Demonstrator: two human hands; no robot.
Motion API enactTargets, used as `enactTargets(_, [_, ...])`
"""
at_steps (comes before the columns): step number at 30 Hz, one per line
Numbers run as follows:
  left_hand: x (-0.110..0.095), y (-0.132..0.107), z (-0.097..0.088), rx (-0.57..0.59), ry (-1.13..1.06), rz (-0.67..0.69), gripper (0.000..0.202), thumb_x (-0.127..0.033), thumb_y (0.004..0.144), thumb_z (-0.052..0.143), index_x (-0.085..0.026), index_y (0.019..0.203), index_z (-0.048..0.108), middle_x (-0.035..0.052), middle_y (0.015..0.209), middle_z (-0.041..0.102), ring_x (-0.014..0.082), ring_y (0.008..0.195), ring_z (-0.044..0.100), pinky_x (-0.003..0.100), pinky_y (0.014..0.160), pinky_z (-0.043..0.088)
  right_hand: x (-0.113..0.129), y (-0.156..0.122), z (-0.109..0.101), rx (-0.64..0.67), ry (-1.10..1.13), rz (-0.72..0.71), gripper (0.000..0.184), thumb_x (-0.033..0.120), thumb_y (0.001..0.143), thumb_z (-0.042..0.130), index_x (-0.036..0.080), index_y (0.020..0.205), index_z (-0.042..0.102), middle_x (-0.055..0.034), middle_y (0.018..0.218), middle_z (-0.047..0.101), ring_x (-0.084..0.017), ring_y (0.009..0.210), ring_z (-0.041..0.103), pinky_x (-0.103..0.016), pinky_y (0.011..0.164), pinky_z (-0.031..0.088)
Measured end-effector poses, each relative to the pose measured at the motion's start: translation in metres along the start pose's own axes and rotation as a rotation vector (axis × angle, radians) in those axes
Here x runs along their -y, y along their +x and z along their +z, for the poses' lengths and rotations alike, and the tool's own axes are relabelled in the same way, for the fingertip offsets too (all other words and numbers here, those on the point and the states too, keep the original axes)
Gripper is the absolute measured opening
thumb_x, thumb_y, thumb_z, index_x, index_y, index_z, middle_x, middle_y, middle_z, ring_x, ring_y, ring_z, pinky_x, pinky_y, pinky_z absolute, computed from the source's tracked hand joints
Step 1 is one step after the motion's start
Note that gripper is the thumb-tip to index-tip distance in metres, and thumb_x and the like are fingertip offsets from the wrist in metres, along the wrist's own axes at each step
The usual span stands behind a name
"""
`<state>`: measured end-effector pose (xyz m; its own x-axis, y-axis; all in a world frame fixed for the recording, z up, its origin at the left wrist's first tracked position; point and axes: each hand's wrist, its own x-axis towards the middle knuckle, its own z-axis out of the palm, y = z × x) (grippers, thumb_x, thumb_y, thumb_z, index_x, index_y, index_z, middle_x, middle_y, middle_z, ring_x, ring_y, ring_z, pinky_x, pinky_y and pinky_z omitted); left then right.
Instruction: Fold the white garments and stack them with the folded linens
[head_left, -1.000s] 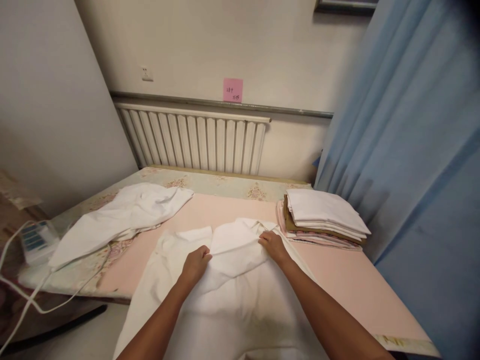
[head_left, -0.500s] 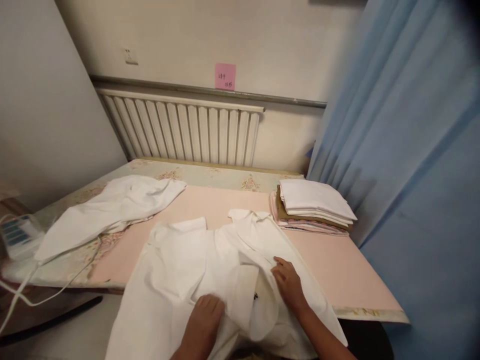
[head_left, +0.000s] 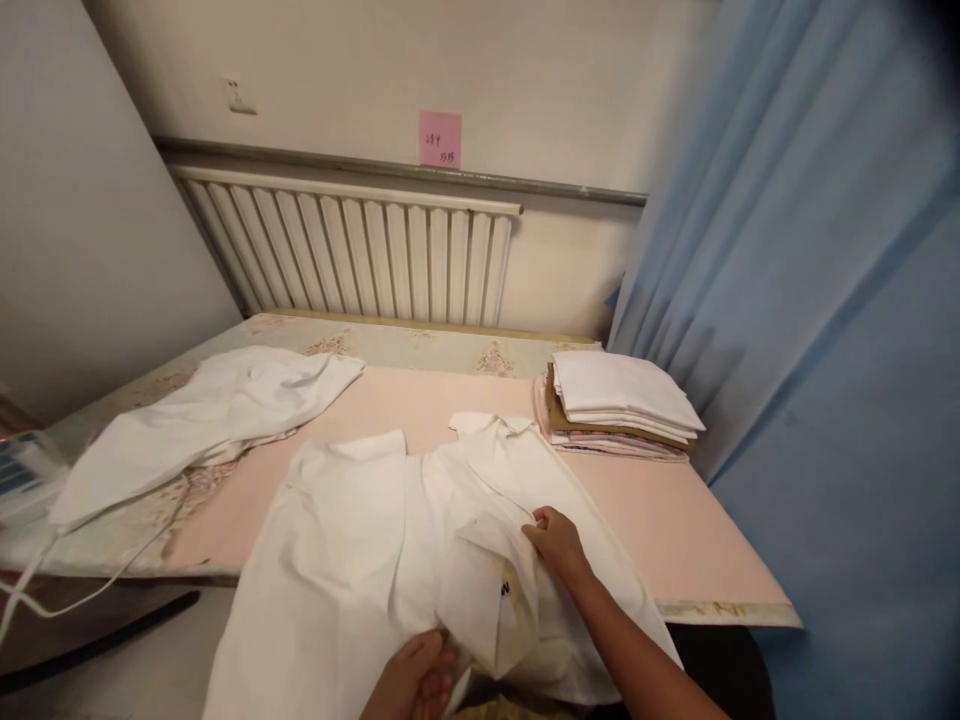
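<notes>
- At three o'clock, a stack of cloths (head_left: 622, 390) is laid already folded on the desk (head_left: 712, 540).
- Unfolded as yet: the white garment (head_left: 345, 570), draped over the near edge at six o'clock, and a second white cloth (head_left: 217, 410) at nine.
- The garment is creased, one flap (head_left: 480, 595) turned up beside a black mark (head_left: 505, 589).
- Its cloth is pinched by the right hand (head_left: 553, 545); the left hand (head_left: 415, 672) is half-curled, its grip undeterminable.

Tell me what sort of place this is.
Probably a room for handling linen, though I can't be sure: folded cloths are stacked on a covered table, white cloth lies over its near edge, and a blue curtain hangs nearby.
</notes>
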<state>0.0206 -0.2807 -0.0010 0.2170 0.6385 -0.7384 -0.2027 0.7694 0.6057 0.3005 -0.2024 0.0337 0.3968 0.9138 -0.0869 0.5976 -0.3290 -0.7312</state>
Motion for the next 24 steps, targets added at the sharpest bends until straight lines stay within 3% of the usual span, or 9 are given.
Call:
enactTargets(2, [-0.004,0.003,0.008,0.033,-0.249,-0.038,0.026,-0.032,0.073,0.075,-0.018,0.09,0.061,0.0003,0.078,0.07,0.0101,0.056,0.06,0.021,0.057,0.048,0.003,0.002,0.003,0.013,-0.045,0.007,0.008,0.027,0.068,0.059,0.021,0.066,0.055,0.004,0.057,0.053,-0.014,0.057,0.049,-0.025,0.055,0.031])
enactTargets(4, [-0.009,0.006,0.016,0.047,-0.417,-0.02,0.025,-0.026,0.073,0.076,-0.017,0.09,0.06,0.0,0.076,0.07,0.0096,0.059,0.062,0.02,0.061,0.05,0.005,0.004,0.004,0.028,-0.085,-0.003,0.02,0.026,0.068,0.057,0.022,0.054,0.044,0.0053,0.051,0.044,-0.013,0.053,0.042,-0.025,0.053,0.025])
enactTargets(7, [-0.015,0.012,0.026,0.082,-0.539,-0.024,0.02,-0.023,0.075,0.074,-0.014,0.088,0.061,0.0012,0.073,0.07,0.0095,0.057,0.062,0.018,0.055,0.048,0.004,0.004,0.004,0.057,-0.123,-0.03,0.031,0.026,0.069,0.056,0.021,0.049,0.033,0.0064,0.048,0.033,-0.011,0.052,0.036,-0.025,0.052,0.021])
enactTargets(10, [-0.02,0.013,0.033,0.11,-0.58,-0.011,0.021,-0.023,0.078,0.071,-0.013,0.094,0.063,0.0062,0.083,0.073,0.0149,0.068,0.068,0.024,0.063,0.053,0.001,0.003,0.002,0.073,-0.143,-0.053,0.032,0.025,0.071,0.056,0.021,0.051,0.031,0.0066,0.05,0.032,-0.011,0.053,0.035,-0.025,0.053,0.021])
enactTargets(13, [-0.022,0.013,0.034,0.091,-0.583,0.027,0.013,-0.017,0.077,0.071,-0.012,0.088,0.065,0.0059,0.082,0.073,0.0156,0.07,0.068,0.025,0.067,0.054,-0.002,0.003,0.0,0.059,-0.16,-0.064,0.03,0.026,0.074,0.054,0.021,0.054,0.033,0.0062,0.053,0.036,-0.011,0.055,0.036,-0.025,0.054,0.021])
enactTargets(16, [-0.018,0.018,0.029,0.035,-0.512,0.095,0.018,-0.014,0.069,0.076,-0.014,0.064,0.059,-0.002,0.055,0.062,0.0077,0.047,0.054,0.018,0.05,0.045,-0.003,0.003,0.0,0.036,-0.176,-0.066,0.029,0.025,0.076,0.053,0.021,0.056,0.034,0.0059,0.053,0.037,-0.012,0.056,0.037,-0.025,0.055,0.021])
enactTargets(19, [-0.009,0.026,0.021,0.024,-0.419,0.132,0.037,-0.025,0.061,0.084,-0.016,0.05,0.05,-0.0072,0.039,0.046,0.0038,0.038,0.037,0.017,0.041,0.032,-0.003,0.002,0.0,0.017,-0.187,-0.065,0.028,0.024,0.077,0.052,0.021,0.056,0.034,0.0056,0.054,0.039,-0.012,0.055,0.037,-0.025,0.055,0.021])
enactTargets(24, [0.001,0.034,0.014,0.021,-0.248,0.198,0.051,-0.047,0.055,0.084,-0.018,0.043,0.044,-0.0073,0.036,0.041,0.0035,0.038,0.03,0.019,0.04,0.024,-0.001,-0.001,0.001,-0.002,-0.194,-0.072,0.027,0.023,0.078,0.053,0.021,0.057,0.037,0.0052,0.055,0.043,-0.012,0.056,0.039,-0.026,0.055,0.02])
